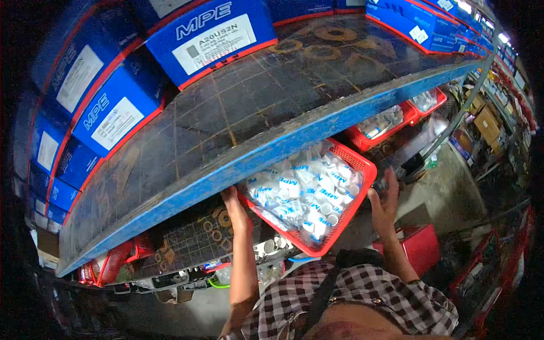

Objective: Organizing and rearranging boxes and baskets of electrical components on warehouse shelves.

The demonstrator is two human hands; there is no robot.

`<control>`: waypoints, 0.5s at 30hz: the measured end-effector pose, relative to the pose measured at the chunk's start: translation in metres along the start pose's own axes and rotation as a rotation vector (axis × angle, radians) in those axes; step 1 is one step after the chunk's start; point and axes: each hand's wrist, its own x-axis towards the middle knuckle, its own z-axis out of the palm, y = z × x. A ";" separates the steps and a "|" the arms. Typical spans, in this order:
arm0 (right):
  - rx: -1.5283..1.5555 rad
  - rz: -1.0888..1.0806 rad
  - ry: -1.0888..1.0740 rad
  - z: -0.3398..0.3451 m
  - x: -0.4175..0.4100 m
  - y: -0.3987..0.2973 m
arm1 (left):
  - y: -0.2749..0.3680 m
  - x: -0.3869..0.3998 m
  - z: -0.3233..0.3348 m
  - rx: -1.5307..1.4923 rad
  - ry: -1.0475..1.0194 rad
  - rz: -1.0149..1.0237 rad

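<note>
A red plastic basket [370, 170] full of clear plastic packets with white parts and blue printing [297, 191] juts out, tilted, from under the blue-edged upper shelf. At its left side is my left hand [235, 208], with the fingers partly hidden by the shelf edge and the basket; the hand seems to hold the rim. My right hand [384, 199] is just off the basket's right side, thumb and fingers apart, with nothing clearly held. Some dark thing shows behind its fingers.
Blue cartons [212, 38] stand on the upper shelf [255, 97], whose blue metal edge [170, 212] runs across the view. More red baskets [365, 142] sit below it at right, another [102, 267] at lower left. A red box [420, 248] is by my right forearm.
</note>
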 end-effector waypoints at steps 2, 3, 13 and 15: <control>-0.187 -0.294 -0.071 -0.006 0.013 -0.022 | 0.035 -0.058 0.028 0.193 0.055 0.077; -0.321 -0.462 -0.178 -0.006 0.017 -0.028 | 0.037 -0.087 0.028 0.210 0.023 0.101; -0.154 -0.622 -0.200 0.054 0.020 -0.014 | 0.047 -0.086 0.061 0.399 -0.299 0.156; -0.162 -0.609 -0.172 0.066 0.027 -0.015 | 0.029 -0.052 0.070 0.412 -0.184 0.171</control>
